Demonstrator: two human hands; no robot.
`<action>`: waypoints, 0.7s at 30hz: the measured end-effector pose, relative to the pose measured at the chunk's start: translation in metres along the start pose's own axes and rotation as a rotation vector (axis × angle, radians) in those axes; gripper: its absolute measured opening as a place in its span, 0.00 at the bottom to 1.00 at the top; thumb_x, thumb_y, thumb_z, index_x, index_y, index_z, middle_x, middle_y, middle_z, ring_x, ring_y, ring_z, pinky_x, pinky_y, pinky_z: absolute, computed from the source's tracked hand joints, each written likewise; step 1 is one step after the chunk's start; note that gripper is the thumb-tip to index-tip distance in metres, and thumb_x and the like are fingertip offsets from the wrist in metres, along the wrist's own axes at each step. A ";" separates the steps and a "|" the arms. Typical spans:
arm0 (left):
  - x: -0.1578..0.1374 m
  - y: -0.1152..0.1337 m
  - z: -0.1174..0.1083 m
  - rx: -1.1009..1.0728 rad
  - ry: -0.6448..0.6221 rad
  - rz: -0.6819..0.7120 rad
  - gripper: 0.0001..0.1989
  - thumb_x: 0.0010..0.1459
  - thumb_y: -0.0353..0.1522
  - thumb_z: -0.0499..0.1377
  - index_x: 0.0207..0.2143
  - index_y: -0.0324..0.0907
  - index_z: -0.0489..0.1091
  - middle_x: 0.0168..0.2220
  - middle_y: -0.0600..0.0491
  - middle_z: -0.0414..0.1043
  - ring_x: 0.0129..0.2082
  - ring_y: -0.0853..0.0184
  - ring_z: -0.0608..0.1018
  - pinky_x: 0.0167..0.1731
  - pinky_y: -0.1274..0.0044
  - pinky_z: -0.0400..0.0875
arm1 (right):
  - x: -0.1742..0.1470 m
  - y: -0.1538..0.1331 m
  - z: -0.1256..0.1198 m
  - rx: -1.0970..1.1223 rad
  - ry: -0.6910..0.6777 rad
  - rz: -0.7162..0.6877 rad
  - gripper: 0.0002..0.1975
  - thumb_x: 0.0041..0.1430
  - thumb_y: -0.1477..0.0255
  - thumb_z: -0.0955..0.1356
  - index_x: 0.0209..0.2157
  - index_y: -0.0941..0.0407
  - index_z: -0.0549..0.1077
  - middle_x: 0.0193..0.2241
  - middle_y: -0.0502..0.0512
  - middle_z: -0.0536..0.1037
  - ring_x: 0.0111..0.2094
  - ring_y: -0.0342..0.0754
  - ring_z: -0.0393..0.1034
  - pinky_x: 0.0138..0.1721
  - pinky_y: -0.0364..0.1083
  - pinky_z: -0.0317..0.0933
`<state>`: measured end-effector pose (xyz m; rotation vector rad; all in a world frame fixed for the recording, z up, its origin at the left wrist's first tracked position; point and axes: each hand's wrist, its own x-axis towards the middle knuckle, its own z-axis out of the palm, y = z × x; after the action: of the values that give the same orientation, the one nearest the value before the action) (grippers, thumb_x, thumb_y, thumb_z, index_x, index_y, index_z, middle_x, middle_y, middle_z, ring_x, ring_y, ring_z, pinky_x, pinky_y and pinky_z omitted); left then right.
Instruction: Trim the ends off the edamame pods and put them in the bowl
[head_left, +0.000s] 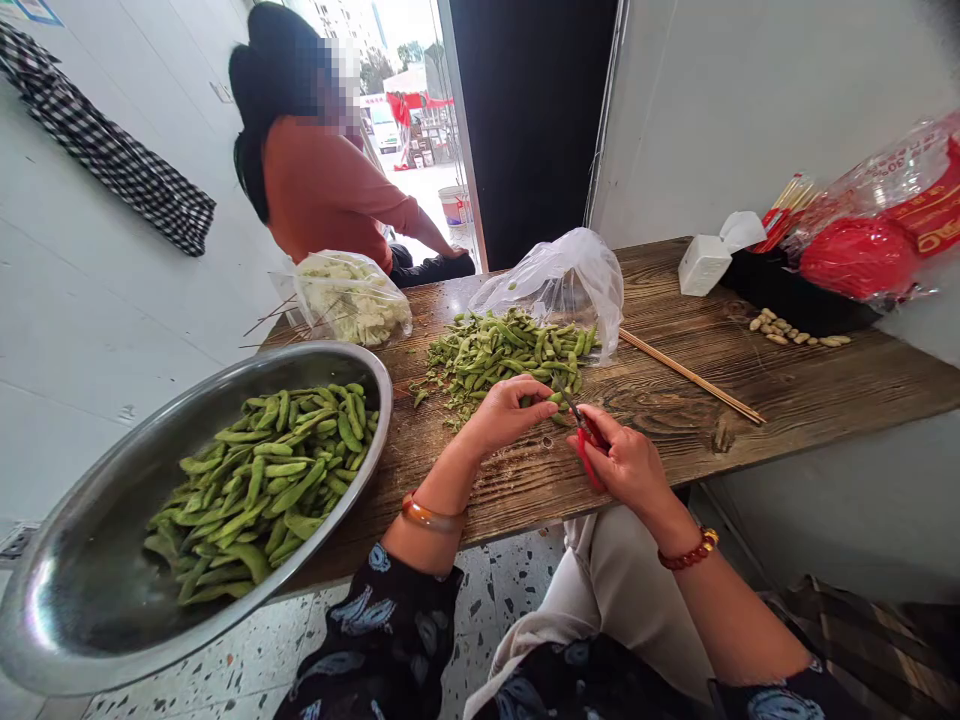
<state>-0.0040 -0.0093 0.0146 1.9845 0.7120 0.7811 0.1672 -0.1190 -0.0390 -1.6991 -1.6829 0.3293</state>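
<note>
My right hand (628, 465) grips red-handled scissors (590, 462), their dark blades pointing up and left toward my left hand. The fingers of my left hand (514, 412) are pinched on a green edamame pod (556, 398), mostly hidden by the fingertips, close to the blades. Just beyond both hands, a heap of edamame pods (502, 350) lies on the wooden table (660, 385), partly spilling from a clear plastic bag (574, 275). On my left, a large metal basin (82, 545) holds many more pods (262, 480).
A bag of pale green vegetable pieces (352, 300) sits at the far left of the table. Wooden chopsticks (694, 378), peanuts (787, 328), a tissue pack (705, 265) and red plastic packages (862, 255) lie to the right. A person in orange (330, 185) sits beyond the table.
</note>
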 end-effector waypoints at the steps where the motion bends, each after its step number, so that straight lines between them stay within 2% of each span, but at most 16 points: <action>1: 0.000 0.000 -0.001 0.000 0.013 0.002 0.07 0.50 0.34 0.63 0.28 0.37 0.76 0.27 0.53 0.70 0.30 0.70 0.69 0.34 0.78 0.62 | 0.000 0.000 0.000 -0.003 -0.003 0.002 0.22 0.61 0.56 0.62 0.52 0.53 0.70 0.34 0.55 0.80 0.32 0.49 0.74 0.31 0.43 0.62; 4: 0.000 0.002 -0.002 -0.068 0.071 -0.047 0.08 0.49 0.35 0.65 0.27 0.37 0.74 0.25 0.55 0.67 0.27 0.73 0.67 0.30 0.80 0.60 | 0.000 0.000 0.001 -0.004 -0.004 0.025 0.23 0.60 0.56 0.63 0.52 0.52 0.69 0.33 0.54 0.80 0.31 0.49 0.74 0.32 0.44 0.63; 8: -0.002 0.005 -0.003 -0.430 0.129 -0.228 0.14 0.50 0.39 0.64 0.30 0.38 0.70 0.21 0.58 0.63 0.18 0.78 0.59 0.18 0.82 0.51 | 0.000 0.000 0.003 0.031 0.034 0.085 0.23 0.60 0.56 0.63 0.53 0.53 0.68 0.32 0.53 0.80 0.30 0.48 0.74 0.32 0.44 0.63; 11: -0.003 0.004 -0.004 -0.652 0.173 -0.306 0.16 0.46 0.39 0.67 0.32 0.38 0.68 0.20 0.59 0.64 0.16 0.79 0.59 0.15 0.83 0.45 | -0.001 0.000 0.003 0.051 0.049 0.091 0.24 0.60 0.56 0.63 0.53 0.54 0.68 0.29 0.52 0.79 0.28 0.47 0.73 0.31 0.44 0.62; 17: -0.002 0.002 -0.003 -0.755 0.162 -0.322 0.18 0.43 0.37 0.69 0.32 0.37 0.69 0.23 0.57 0.69 0.15 0.80 0.60 0.13 0.84 0.43 | 0.000 -0.003 0.001 0.022 0.040 0.039 0.24 0.60 0.55 0.63 0.52 0.53 0.68 0.25 0.49 0.75 0.25 0.45 0.70 0.29 0.43 0.60; 21: -0.002 0.001 0.004 -0.769 0.123 -0.348 0.18 0.42 0.37 0.70 0.32 0.36 0.70 0.22 0.57 0.68 0.15 0.81 0.60 0.13 0.85 0.43 | 0.001 -0.004 0.000 0.008 0.030 0.027 0.24 0.59 0.55 0.63 0.52 0.53 0.68 0.24 0.48 0.74 0.25 0.45 0.68 0.30 0.43 0.60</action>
<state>-0.0017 -0.0131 0.0131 1.0958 0.6694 0.8082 0.1648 -0.1183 -0.0361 -1.7134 -1.6363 0.3214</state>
